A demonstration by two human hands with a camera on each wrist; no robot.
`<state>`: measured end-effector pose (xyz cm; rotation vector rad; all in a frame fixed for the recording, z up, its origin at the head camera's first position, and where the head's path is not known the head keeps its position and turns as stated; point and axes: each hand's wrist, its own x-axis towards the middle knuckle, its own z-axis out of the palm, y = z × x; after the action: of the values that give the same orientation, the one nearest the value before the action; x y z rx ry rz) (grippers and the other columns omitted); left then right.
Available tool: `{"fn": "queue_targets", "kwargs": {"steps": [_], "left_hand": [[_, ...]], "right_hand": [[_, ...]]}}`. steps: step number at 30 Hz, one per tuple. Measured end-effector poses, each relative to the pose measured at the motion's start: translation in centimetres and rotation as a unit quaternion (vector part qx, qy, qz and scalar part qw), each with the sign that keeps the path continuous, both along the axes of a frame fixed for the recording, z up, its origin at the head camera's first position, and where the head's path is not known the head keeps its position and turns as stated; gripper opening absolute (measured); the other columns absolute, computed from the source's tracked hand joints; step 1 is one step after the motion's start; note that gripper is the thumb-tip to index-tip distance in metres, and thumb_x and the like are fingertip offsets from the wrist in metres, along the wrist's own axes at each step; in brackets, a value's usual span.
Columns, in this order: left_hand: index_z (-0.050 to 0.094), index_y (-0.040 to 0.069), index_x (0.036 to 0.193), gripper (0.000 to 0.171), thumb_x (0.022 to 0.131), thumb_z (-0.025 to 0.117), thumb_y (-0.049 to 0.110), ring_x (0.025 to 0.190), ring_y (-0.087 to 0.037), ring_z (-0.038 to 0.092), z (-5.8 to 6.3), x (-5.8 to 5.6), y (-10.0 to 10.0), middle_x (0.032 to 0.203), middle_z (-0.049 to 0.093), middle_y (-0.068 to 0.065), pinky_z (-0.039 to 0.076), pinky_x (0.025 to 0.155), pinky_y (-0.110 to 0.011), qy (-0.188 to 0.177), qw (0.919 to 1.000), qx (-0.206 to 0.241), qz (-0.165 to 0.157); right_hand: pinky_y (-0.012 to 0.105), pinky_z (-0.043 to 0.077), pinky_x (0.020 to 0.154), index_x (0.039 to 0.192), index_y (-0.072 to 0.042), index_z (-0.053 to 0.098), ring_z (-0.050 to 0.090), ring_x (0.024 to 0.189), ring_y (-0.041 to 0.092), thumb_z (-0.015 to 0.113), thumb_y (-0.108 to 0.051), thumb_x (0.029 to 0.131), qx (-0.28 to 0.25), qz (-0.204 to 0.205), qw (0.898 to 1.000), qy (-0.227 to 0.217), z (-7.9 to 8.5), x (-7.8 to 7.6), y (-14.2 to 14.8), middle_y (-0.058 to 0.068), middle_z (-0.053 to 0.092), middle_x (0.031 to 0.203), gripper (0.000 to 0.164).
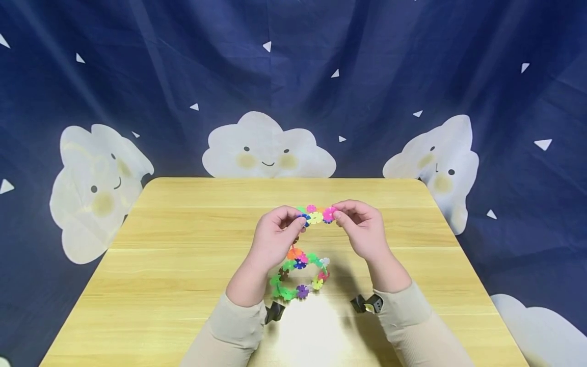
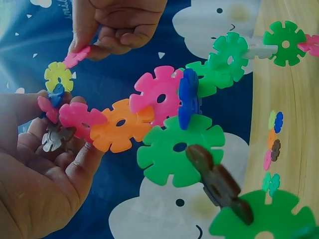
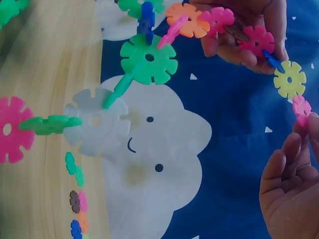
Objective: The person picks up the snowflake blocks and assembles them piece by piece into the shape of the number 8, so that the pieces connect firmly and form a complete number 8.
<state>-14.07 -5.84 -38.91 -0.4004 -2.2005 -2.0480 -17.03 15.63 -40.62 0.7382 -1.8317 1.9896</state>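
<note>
A chain of interlocking plastic flower discs runs between both hands. My left hand pinches it by a blue disc, with a pink disc and an orange disc following beyond its fingers. Joined to the blue disc is a yellow disc. My right hand grips the pink disc at the chain's end between thumb and fingertips. Below the left hand, the rest of the chain curves into a round loop of mostly green discs, with a purple disc at its near side.
Beyond the hands, several loose discs lie in a row of pairs on the wooden table, among them a brown disc and a teal disc. The table ends at a dark blue curtain printed with clouds.
</note>
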Motion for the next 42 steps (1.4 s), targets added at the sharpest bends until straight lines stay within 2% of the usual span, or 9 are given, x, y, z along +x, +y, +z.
{"fn": "queue_targets", "kwargs": {"steps": [8, 18, 25, 30, 33, 36, 38, 40, 42], "left_hand": [[0.071, -0.003, 0.096, 0.007, 0.101, 0.069, 0.001, 0.063, -0.015, 0.053, 0.0, 0.0, 0.2, 0.084, 0.069, -0.011, 0.049, 0.056, -0.023, 0.001, 1.0, 0.002, 0.009], [0.074, -0.005, 0.09, 0.011, 0.099, 0.071, 0.0, 0.065, -0.017, 0.061, -0.4, -0.4, 0.7, 0.08, 0.072, -0.01, 0.058, 0.064, -0.025, -0.011, 0.9979, 0.023, 0.06], [0.074, -0.004, 0.097, 0.006, 0.1, 0.07, 0.0, 0.067, -0.018, 0.059, -0.4, -0.6, 0.5, 0.087, 0.072, -0.012, 0.053, 0.061, -0.024, 0.021, 0.9994, 0.02, 0.017], [0.078, 0.003, 0.111, 0.013, 0.099, 0.074, 0.006, 0.083, -0.021, 0.063, 0.4, -0.9, 0.3, 0.106, 0.075, -0.01, 0.055, 0.069, -0.027, 0.064, 0.9975, -0.026, -0.014], [0.079, 0.002, 0.107, 0.01, 0.1, 0.073, 0.007, 0.081, -0.021, 0.064, 0.5, -1.0, 0.2, 0.103, 0.077, -0.009, 0.055, 0.069, -0.028, 0.07, 0.9966, -0.038, -0.023], [0.079, 0.002, 0.1, 0.009, 0.101, 0.072, 0.007, 0.073, -0.018, 0.06, 0.6, -0.9, 0.1, 0.089, 0.075, -0.009, 0.051, 0.063, -0.026, 0.064, 0.997, -0.042, -0.009], [0.079, 0.001, 0.099, 0.009, 0.101, 0.071, 0.007, 0.069, -0.017, 0.06, 0.6, -0.9, 0.1, 0.085, 0.073, -0.008, 0.051, 0.058, -0.025, 0.054, 0.998, -0.031, 0.013], [0.078, -0.001, 0.098, 0.01, 0.101, 0.07, 0.005, 0.067, -0.014, 0.062, 0.6, -0.9, 0.1, 0.082, 0.071, -0.009, 0.054, 0.058, -0.024, 0.043, 0.9983, -0.01, 0.037], [0.077, -0.004, 0.098, 0.01, 0.101, 0.07, 0.003, 0.068, -0.012, 0.066, 0.5, -0.8, 0.3, 0.083, 0.072, -0.011, 0.06, 0.06, -0.027, 0.03, 0.9979, 0.021, 0.054]], "right_hand": [[0.02, 0.055, 0.068, 0.101, 0.019, 0.067, 0.062, 0.073, 0.008, 0.064, 0.026, 0.088, 0.003, -0.001, 1.0, 0.017, 0.1, 0.0, -0.4, -0.005, 0.073, 0.086, 0.014], [0.018, 0.048, 0.056, 0.094, 0.019, 0.07, 0.054, 0.062, 0.009, 0.068, 0.021, 0.089, -0.028, -0.055, 0.998, 0.02, -0.4, 0.6, -2.1, -0.002, 0.068, 0.076, 0.005], [0.018, 0.044, 0.057, 0.096, 0.017, 0.071, 0.052, 0.065, 0.01, 0.065, 0.026, 0.088, -0.022, -0.05, 0.997, 0.061, -0.1, 0.7, -2.0, 0.003, 0.068, 0.079, 0.013], [0.02, 0.051, 0.065, 0.097, 0.009, 0.078, 0.061, 0.073, 0.012, 0.072, 0.025, 0.084, 0.063, -0.045, 0.99, 0.115, 1.1, 0.7, -1.9, 0.011, 0.074, 0.083, 0.022], [0.02, 0.054, 0.067, 0.097, 0.007, 0.078, 0.065, 0.073, 0.01, 0.075, 0.024, 0.081, 0.092, -0.042, 0.986, 0.13, 1.3, 0.6, -2.0, 0.017, 0.075, 0.083, 0.024], [0.019, 0.054, 0.066, 0.097, 0.01, 0.076, 0.065, 0.071, 0.01, 0.074, 0.019, 0.086, 0.097, -0.071, 0.99, 0.08, 0.4, -0.3, -1.7, 0.022, 0.074, 0.084, 0.015], [0.02, 0.053, 0.065, 0.101, 0.01, 0.075, 0.063, 0.07, 0.012, 0.073, 0.01, 0.092, 0.134, -0.113, 0.984, 0.011, -0.9, -1.5, -1.1, 0.022, 0.073, 0.086, 0.008], [0.025, 0.053, 0.067, 0.108, 0.008, 0.075, 0.063, 0.074, 0.017, 0.071, -0.002, 0.099, 0.204, -0.153, 0.964, -0.07, -2.7, -3.0, -0.4, 0.019, 0.073, 0.092, 0.015], [0.032, 0.056, 0.074, 0.119, 0.006, 0.073, 0.066, 0.082, 0.022, 0.07, -0.012, 0.102, 0.3, -0.17, 0.927, -0.145, -4.8, -4.4, 0.2, 0.017, 0.073, 0.101, 0.025]]}}
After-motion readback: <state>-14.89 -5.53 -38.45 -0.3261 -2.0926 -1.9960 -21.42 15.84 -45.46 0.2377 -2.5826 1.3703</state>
